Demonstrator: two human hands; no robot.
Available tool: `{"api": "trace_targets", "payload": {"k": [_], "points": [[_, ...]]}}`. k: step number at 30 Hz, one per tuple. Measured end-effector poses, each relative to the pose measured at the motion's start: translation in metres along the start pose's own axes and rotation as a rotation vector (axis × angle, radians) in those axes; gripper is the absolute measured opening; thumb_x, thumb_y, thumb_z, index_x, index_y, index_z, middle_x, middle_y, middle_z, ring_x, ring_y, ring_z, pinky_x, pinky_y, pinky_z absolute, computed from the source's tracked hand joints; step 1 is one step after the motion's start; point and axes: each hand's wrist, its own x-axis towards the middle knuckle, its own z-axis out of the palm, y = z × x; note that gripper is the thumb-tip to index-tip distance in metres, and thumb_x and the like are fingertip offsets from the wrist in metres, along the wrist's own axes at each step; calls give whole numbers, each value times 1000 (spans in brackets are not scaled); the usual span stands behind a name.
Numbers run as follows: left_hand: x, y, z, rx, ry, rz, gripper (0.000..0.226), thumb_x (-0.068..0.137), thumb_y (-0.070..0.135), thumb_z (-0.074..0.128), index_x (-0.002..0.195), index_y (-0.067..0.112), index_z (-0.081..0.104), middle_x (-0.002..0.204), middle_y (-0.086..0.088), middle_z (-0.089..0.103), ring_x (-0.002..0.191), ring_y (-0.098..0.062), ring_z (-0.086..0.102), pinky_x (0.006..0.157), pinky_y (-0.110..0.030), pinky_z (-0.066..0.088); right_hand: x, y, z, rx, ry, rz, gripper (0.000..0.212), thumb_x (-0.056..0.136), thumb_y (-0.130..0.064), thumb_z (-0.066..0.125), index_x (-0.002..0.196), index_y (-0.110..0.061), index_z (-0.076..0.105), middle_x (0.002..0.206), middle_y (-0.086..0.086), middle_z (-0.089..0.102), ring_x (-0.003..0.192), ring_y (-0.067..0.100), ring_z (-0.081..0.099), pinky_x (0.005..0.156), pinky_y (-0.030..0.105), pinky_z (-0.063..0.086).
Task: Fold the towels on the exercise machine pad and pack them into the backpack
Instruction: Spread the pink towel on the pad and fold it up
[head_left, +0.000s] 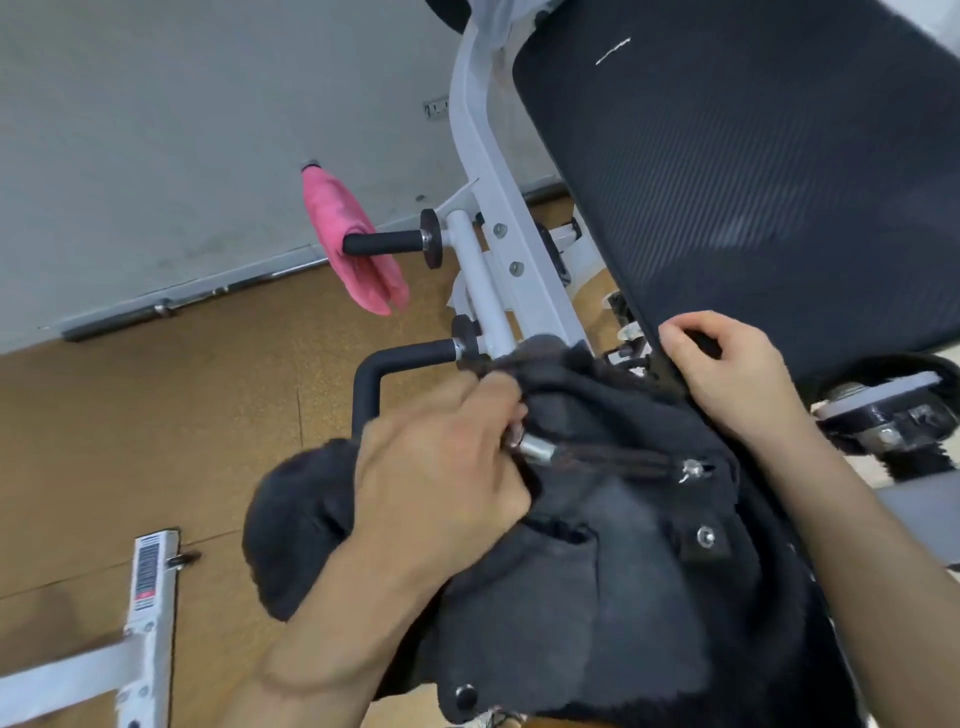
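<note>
While the black fleecy fabric backpack (597, 587) sits low before the person, just below the black ribbed exercise machine pad (753, 182), the left hand (441, 457) has its grip curled, pinching the bag's rim beside a metal-tipped cord (597, 460). The right hand (727, 364) has its grip curled round a black strap (701, 340) at the bag's far edge. A pink towel (353, 244) hangs over a black foam handle (384, 243) of the white steel frame (498, 208), well apart from the bag.

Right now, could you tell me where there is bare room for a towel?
The black pad is bare above the right hand. The floor left of the backpack is free. Crowded where the left hand grips the backpack.
</note>
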Motion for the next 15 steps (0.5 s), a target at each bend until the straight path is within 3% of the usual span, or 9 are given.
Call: {"api": "trace_targets", "payload": {"k": [3, 5, 7, 9, 11, 13, 15], "points": [[74, 7, -47, 193, 293, 281, 18, 70, 11, 44, 72, 8, 62, 65, -8, 57, 55, -33, 51, 44, -33, 34, 4, -17, 1, 369, -60, 96, 31, 98, -4, 49, 68, -14, 54, 45, -20, 58, 52, -16, 53, 68, 9, 38], [118, -25, -39, 227, 295, 362, 12, 74, 3, 48, 74, 4, 60, 67, -12, 55, 59, -34, 49, 46, -38, 33, 4, -24, 0, 516, 63, 42, 16, 95, -7, 55, 83, -10, 64, 65, -15, 66, 58, -14, 54, 64, 5, 40], [133, -75, -12, 280, 124, 228, 17, 72, -1, 50, 84, 7, 61, 78, -14, 57, 72, -36, 54, 56, -42, 41, 5, -24, 4, 465, 198, 2, 13, 92, -10, 59, 100, -20, 64, 94, -5, 65, 74, -10, 55, 71, 4, 40], [119, -118, 17, 372, -117, -45, 42, 72, 3, 53, 109, 18, 63, 106, -14, 58, 99, -39, 54, 76, -45, 46, 4, -21, 12, 411, 169, 8, 26, 89, -6, 58, 106, -24, 60, 101, -6, 62, 83, -3, 55, 80, 15, 43], [91, -127, 33, 401, -343, -232, 72, 67, 8, 55, 136, 24, 48, 138, -13, 44, 125, -38, 41, 99, -51, 40, 1, -21, 21, 324, 53, 13, 33, 86, -3, 57, 109, -26, 60, 100, -6, 64, 89, 11, 60, 85, 29, 48], [64, -102, 33, 205, -261, -266, 78, 61, 10, 48, 139, 17, 45, 141, -11, 41, 127, -36, 38, 103, -53, 37, 0, -25, 26, 251, -25, 18, 35, 84, -3, 57, 110, -26, 62, 103, -4, 66, 94, 18, 61, 87, 33, 50], [35, -56, 26, -7, -37, -213, 66, 67, 13, 48, 132, 13, 53, 130, -9, 48, 119, -32, 44, 101, -47, 39, 0, -32, 22, 336, -87, 77, 34, 85, -3, 58, 110, -24, 65, 108, -2, 67, 103, 18, 62, 90, 32, 50]]}}
